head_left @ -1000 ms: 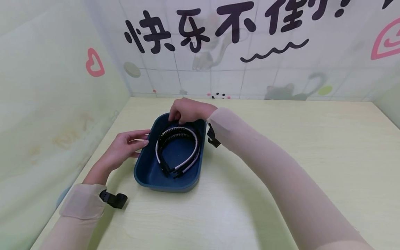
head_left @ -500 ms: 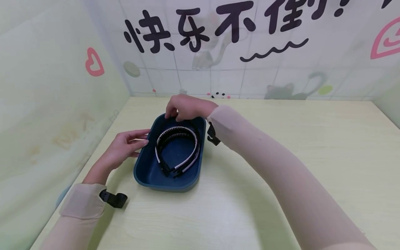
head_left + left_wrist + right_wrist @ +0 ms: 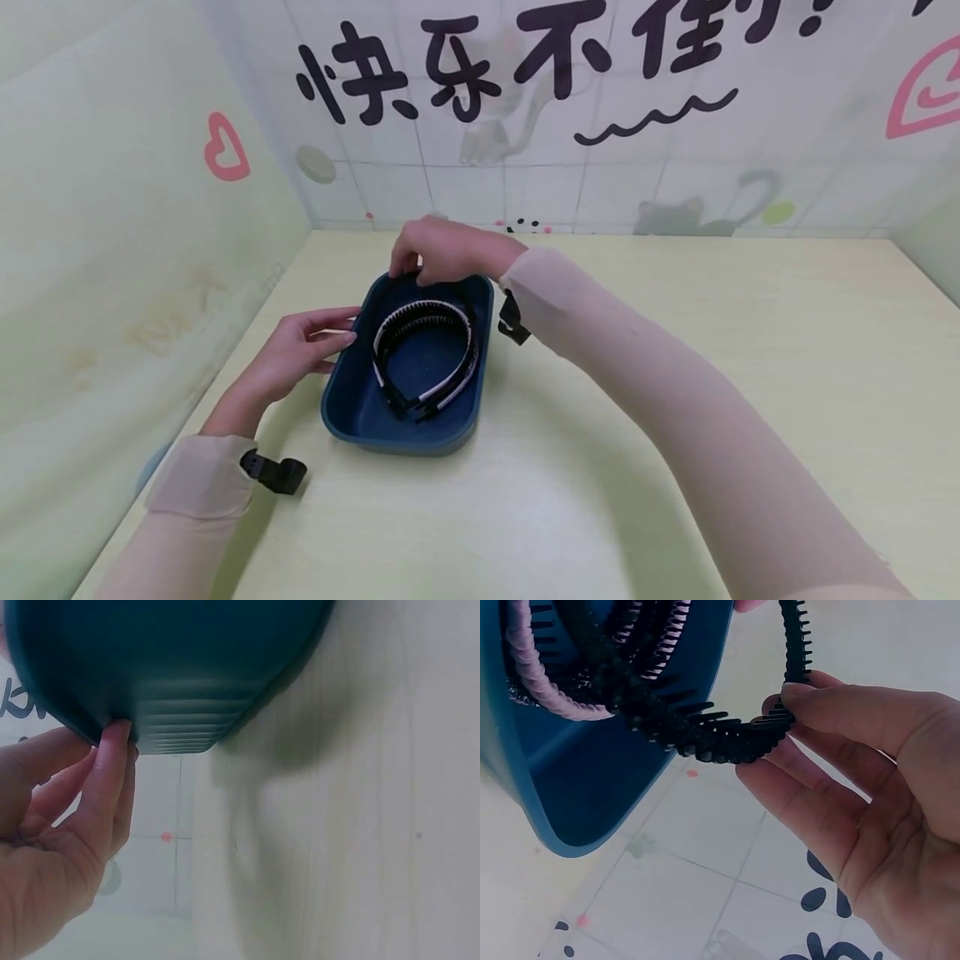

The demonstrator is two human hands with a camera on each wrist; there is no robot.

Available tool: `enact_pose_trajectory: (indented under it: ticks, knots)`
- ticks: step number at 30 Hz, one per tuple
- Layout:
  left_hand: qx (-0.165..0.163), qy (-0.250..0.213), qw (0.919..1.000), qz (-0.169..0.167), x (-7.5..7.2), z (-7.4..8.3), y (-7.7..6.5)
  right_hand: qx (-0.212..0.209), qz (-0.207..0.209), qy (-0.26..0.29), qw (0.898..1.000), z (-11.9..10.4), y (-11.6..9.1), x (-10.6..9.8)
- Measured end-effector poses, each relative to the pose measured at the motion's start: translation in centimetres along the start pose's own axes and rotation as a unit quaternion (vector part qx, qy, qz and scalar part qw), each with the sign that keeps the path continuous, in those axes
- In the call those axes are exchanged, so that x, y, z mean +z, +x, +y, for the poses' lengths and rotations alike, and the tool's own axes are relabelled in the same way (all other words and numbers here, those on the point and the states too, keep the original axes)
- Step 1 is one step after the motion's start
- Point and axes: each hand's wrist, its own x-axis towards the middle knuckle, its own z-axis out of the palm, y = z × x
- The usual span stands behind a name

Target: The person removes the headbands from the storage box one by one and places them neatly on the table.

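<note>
A dark blue plastic bin (image 3: 360,421) stands on the table, left of the middle in the head view. Inside it lie several toothed headbands (image 3: 450,386), black and pale ones nested together. At the bin's far end, my right hand (image 3: 450,250) pinches a black toothed headband (image 3: 660,727) between thumb and fingers. In the right wrist view this band arches up over the rim, above a pale pink headband (image 3: 536,667). My left hand (image 3: 292,354) rests its fairly straight fingertips against the bin's outer left wall; the left wrist view shows the fingers (image 3: 112,765) touching that wall near the rim.
The pale wood table (image 3: 637,467) extends right and toward the front. Behind it hangs a printed backdrop (image 3: 525,192), and a pale green cloth wall (image 3: 135,275) borders the left side. Black camera mounts (image 3: 277,473) sit on both wrists.
My right hand has moved slightly up and to the left, rising over the bin's far rim with the black headband. My left hand and the bin have stayed in place.
</note>
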Motion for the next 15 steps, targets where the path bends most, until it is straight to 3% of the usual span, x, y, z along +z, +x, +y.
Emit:
enact_pose_trajectory:
  ticks: [15]
  knots:
    - [0.002,-0.010,0.9999,0.003,0.0,0.1,0.0,-0.013,0.028,0.005,1.000,-0.8,-1.1,-0.6]
